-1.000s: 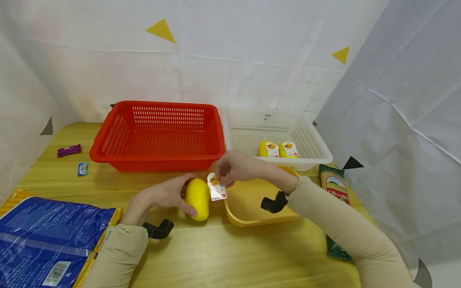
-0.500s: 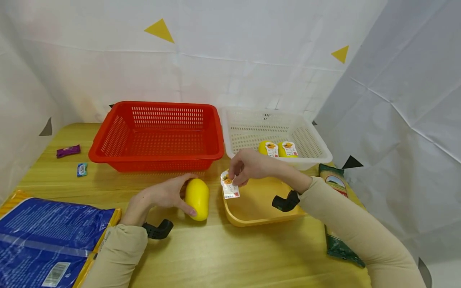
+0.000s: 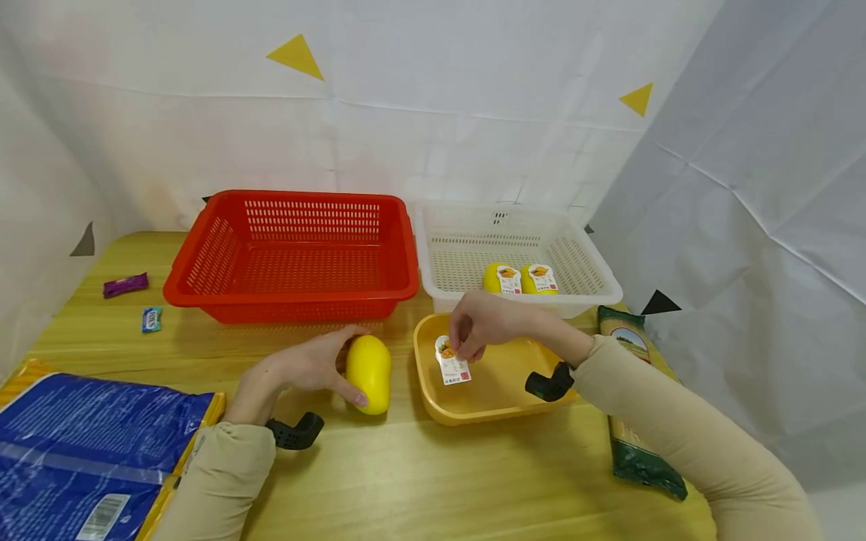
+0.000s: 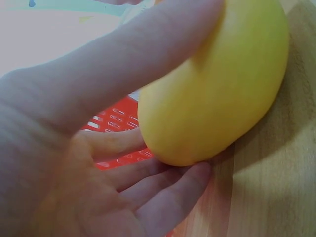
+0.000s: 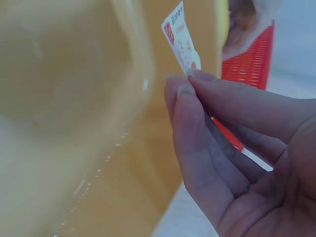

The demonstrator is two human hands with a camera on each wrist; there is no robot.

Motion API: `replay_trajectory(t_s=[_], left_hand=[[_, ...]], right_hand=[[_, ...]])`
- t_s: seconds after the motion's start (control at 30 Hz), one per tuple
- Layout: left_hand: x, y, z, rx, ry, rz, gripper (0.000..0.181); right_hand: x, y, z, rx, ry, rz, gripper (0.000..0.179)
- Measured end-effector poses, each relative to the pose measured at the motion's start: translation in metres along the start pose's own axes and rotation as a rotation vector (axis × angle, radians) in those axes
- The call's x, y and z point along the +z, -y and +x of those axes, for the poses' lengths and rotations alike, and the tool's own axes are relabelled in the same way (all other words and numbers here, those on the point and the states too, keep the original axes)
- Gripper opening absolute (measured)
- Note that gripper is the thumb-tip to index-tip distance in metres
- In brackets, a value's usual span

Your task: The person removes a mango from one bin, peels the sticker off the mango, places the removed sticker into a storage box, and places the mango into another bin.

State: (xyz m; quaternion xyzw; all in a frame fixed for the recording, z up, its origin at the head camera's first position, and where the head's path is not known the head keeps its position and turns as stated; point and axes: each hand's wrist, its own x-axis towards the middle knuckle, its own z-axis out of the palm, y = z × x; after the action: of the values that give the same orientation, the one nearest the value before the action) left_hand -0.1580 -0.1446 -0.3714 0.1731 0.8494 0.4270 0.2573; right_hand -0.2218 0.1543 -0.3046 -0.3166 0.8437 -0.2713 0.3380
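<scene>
A smooth yellow mango [image 3: 368, 374] rests on the wooden table, and my left hand [image 3: 314, 368] grips it from the left, thumb along its near side. In the left wrist view the mango [image 4: 222, 84] has the thumb over it and the other fingers around its end. Between thumb and fingertips my right hand [image 3: 487, 327] pinches a white label sticker [image 3: 452, 370] with a mango picture, over the yellow basin [image 3: 443, 415]. The right wrist view shows the sticker [image 5: 180, 37] held by one edge, above the basin's wall.
Behind stand a red basket [image 3: 298, 297] and a white basket [image 3: 595, 289] holding two labelled mangoes [image 3: 497, 276]. A blue-and-yellow bag [image 3: 95, 451] lies at left, near two small wrapped sweets [image 3: 125, 285]. At right a green packet [image 3: 639, 451] lies partly under the right arm.
My right hand has moved right with the sticker, away from the mango and over the basin. The left hand and the mango have stayed put.
</scene>
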Motion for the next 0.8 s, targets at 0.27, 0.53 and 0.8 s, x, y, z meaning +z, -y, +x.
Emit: replay_trajectory(t_s=[0.27,0.53,0.8], left_hand=[[-0.001,0.001,-0.001,0.000,-0.001,-0.004,0.106],[-0.001,0.000,-0.001,0.004,0.005,-0.002,0.104],[-0.002,0.001,-0.001,0.011,0.002,0.022,0.105]], right_hand=[[0.006,-0.011,0.012,0.048,0.060,-0.086,0.010],[0.013,-0.013,0.023,0.073,0.063,-0.218,0.013],[0.019,-0.012,0.027,0.119,0.061,-0.249,0.016]])
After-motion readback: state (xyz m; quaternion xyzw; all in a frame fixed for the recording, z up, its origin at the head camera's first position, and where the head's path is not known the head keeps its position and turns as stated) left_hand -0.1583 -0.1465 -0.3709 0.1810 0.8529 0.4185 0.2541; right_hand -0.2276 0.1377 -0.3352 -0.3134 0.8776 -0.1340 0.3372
